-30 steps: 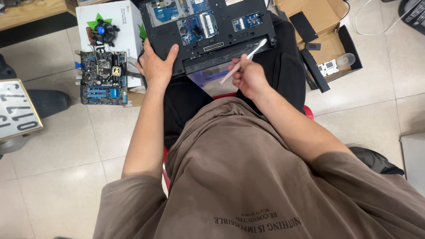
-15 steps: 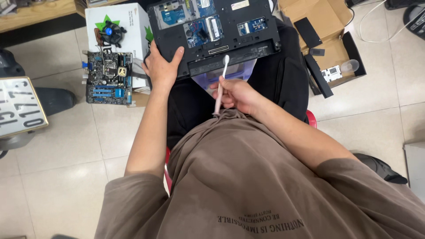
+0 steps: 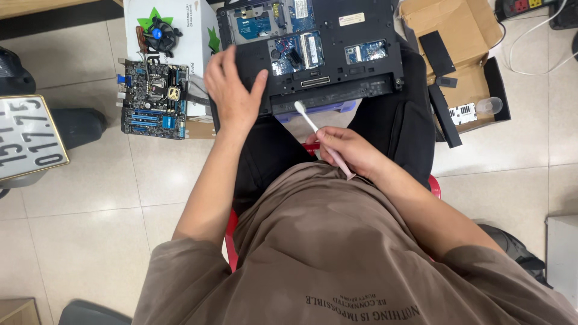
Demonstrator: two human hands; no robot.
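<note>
An opened black laptop lies bottom-up across my lap, its circuit boards and memory modules exposed. My left hand rests flat on the laptop's near left corner, fingers spread. My right hand grips a white and pink toothbrush by the handle. The brush head points up-left and sits at the laptop's near edge. I sit on a red stool in a brown shirt and black trousers.
On the tiled floor to the left lie a desktop motherboard, a white box with a cooler fan on it, and a number plate. An open cardboard box with black parts stands to the right.
My left hand has slid up onto the laptop's corner. The right hand has turned the toothbrush from upright to pointing up-left, its head now at the laptop's edge.
</note>
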